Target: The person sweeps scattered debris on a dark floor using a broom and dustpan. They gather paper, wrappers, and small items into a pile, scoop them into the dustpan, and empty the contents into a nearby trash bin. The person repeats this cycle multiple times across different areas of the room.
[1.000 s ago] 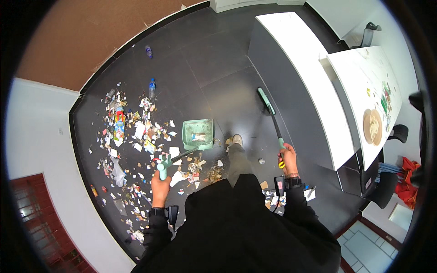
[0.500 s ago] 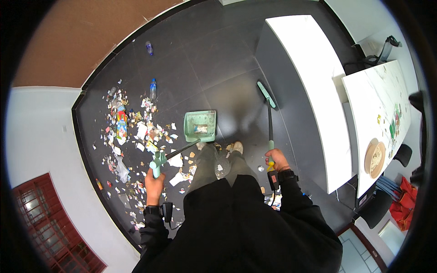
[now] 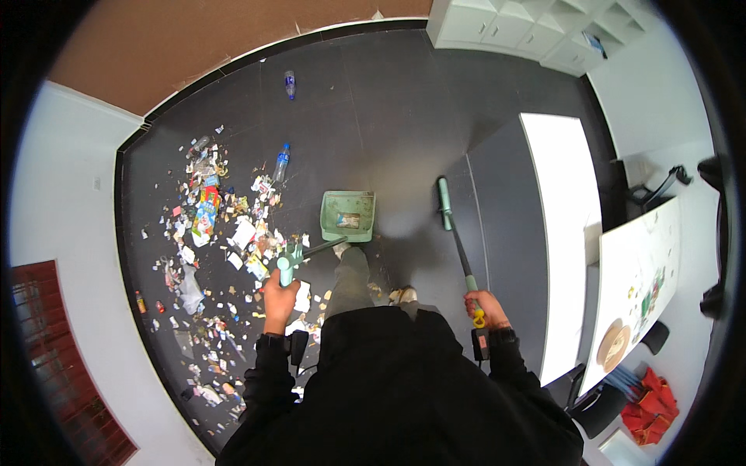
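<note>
My left hand (image 3: 278,303) is closed round the pale green grip of a long-handled dustpan (image 3: 328,221). The pan lies in front of my feet, with a small printed scrap (image 3: 348,220) inside it. My right hand (image 3: 489,309) grips the upper handle of a broom (image 3: 460,256). Its green head (image 3: 444,203) stands to the right of the dustpan, apart from it. Loose litter (image 3: 247,231) of paper bits, wrappers and a clear plastic piece (image 3: 190,290) spreads over the floor left of the pan.
Two plastic bottles, one nearer (image 3: 281,163) and one farther (image 3: 291,85), lie ahead on the dark floor (image 3: 388,116). A white-topped counter (image 3: 567,233) stands on the right, beside a table (image 3: 660,241) bearing a round tray (image 3: 614,347). Cabinets (image 3: 497,31) line the back.
My view has shifted, bringing the back cabinets into sight. The broom's head has swung left relative to its handle and sits nearer the dustpan. Both hands keep their grips.
</note>
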A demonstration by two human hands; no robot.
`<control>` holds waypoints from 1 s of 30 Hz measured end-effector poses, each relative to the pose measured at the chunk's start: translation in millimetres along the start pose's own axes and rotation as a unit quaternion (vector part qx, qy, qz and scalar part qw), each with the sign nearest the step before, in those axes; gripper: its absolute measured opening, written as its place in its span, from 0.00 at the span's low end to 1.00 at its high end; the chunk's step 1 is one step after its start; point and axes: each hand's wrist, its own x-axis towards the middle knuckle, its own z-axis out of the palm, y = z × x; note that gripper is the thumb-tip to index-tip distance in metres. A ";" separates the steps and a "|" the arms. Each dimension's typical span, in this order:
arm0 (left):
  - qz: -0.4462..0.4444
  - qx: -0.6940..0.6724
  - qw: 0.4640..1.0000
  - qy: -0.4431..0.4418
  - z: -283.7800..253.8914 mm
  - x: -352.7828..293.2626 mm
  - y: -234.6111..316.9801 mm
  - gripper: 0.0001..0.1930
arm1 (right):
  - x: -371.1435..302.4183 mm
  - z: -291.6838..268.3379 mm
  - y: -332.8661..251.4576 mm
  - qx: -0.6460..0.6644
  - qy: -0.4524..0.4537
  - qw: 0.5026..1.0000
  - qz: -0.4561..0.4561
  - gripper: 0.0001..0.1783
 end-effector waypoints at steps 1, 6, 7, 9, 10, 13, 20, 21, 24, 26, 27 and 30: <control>-0.003 0.047 0.999 0.004 -3.1 23.1 -0.1 0.13 | -6.0 12.8 -18.3 0.003 -0.006 1.000 0.014 0.07; 0.090 0.060 0.994 0.013 -31.4 106.8 15.4 0.19 | -29.7 108.2 -99.3 0.013 0.002 0.999 0.042 0.07; 0.075 0.064 0.995 0.012 -39.3 119.4 20.4 0.18 | -29.9 130.9 -112.4 -0.043 -0.014 0.998 0.042 0.07; 0.066 0.057 0.996 0.031 -56.8 142.2 30.3 0.17 | -18.0 184.4 -128.6 -0.121 0.001 0.992 -0.028 0.08; 0.069 0.046 0.995 0.050 -63.8 150.7 35.1 0.16 | -12.1 207.3 -140.1 -0.177 0.000 0.983 -0.051 0.08; 0.037 0.042 0.997 0.062 -90.3 166.9 39.4 0.14 | 10.4 264.0 -181.3 -0.272 0.005 0.961 -0.050 0.09; -0.076 0.056 0.980 0.172 -147.2 166.4 44.3 0.16 | 56.9 353.0 -303.4 -0.383 -0.100 0.918 0.011 0.08; -0.096 0.061 0.975 0.190 -150.8 165.0 49.9 0.16 | 67.3 369.2 -316.3 -0.393 -0.112 0.912 0.032 0.09; -0.162 0.044 0.955 0.244 -159.2 156.2 71.2 0.13 | 90.5 414.1 -358.3 -0.410 -0.166 0.895 0.065 0.09; -0.153 0.028 0.953 0.261 -158.0 154.3 80.2 0.11 | 104.3 436.9 -372.4 -0.407 -0.200 0.885 0.100 0.09; -0.169 0.043 0.949 0.263 -157.4 157.8 83.6 0.11 | 111.0 447.7 -378.3 -0.408 -0.214 0.879 0.122 0.09; -0.206 0.084 0.934 0.280 -153.9 163.3 86.8 0.12 | 139.7 485.3 -387.8 -0.417 -0.246 0.861 0.155 0.09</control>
